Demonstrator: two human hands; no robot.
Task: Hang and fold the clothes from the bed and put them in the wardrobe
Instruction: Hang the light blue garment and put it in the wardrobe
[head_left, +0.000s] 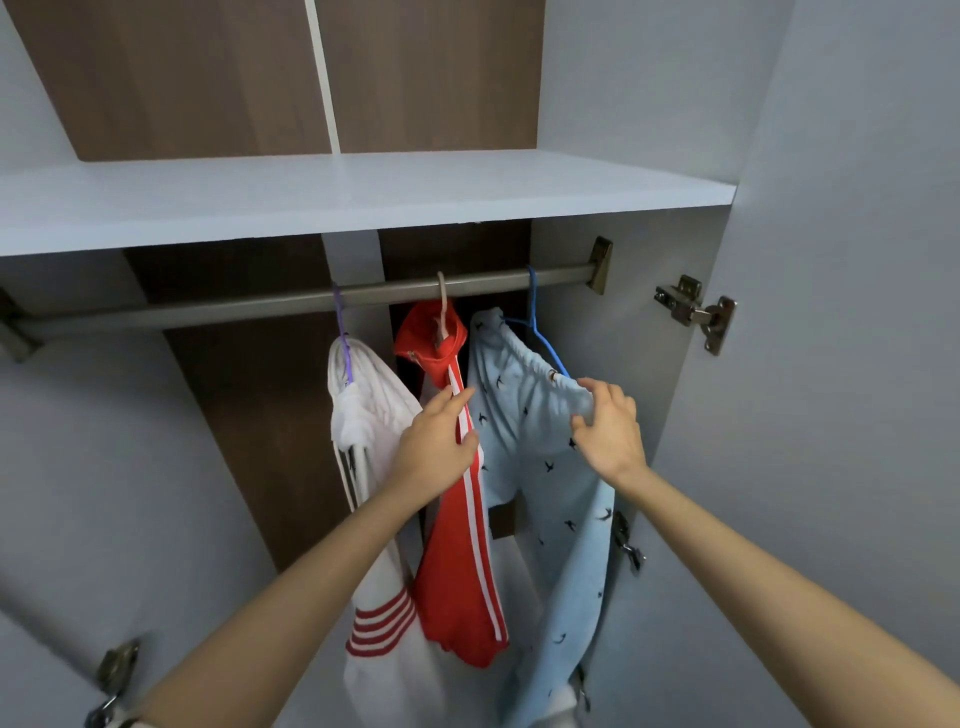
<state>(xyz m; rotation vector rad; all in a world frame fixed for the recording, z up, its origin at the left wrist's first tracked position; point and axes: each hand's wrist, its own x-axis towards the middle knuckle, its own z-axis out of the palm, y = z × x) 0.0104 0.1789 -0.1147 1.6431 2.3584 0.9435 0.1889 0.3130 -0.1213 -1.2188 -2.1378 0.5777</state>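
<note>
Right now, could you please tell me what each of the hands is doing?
Left hand: pinching the red garment.
Right hand: gripping the light blue garment.

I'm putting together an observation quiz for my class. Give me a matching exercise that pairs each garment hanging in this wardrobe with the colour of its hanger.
Garments:
1. white garment
2. red garment
3. light blue garment

Hangers:
A. blue hanger
B. purple hanger
C. pale pink hanger

Pairs: 1-B, 2-C, 3-A
</note>
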